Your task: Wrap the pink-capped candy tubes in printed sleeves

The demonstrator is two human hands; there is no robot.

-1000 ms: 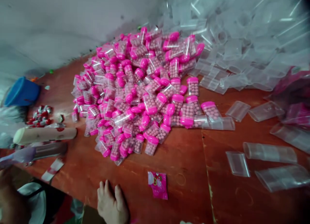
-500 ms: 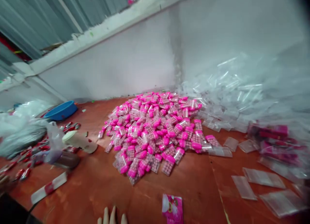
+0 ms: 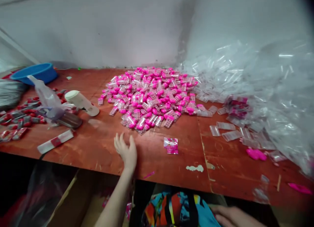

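Note:
My left hand (image 3: 125,151) reaches over the red-brown table, fingers apart and curved, with nothing in it. Its fingertips are just in front of a big heap of small clear packs (image 3: 152,96) with bright pink caps and pink beads inside. A flat pink printed packet (image 3: 171,145) lies on the table to the right of this hand. At the bottom edge my right hand (image 3: 232,216) is partly in view and blurred, beside patterned colourful cloth (image 3: 181,209). Its fingers are too smeared and cut off to tell whether it holds anything.
Clear plastic pieces (image 3: 245,73) pile up along the wall at right, with pink pieces (image 3: 256,154) near them. At left are red-capped packs (image 3: 26,112), a blue basin (image 3: 36,73), a pale cup (image 3: 82,102) and a white power strip (image 3: 55,142). An open cardboard box (image 3: 71,200) sits below the table edge.
The view has tilted down and levelled. My left hand, earlier only fingertips at the bottom edge, now shows with its forearm. My right hand has entered view; a dark sleeve at left has gone.

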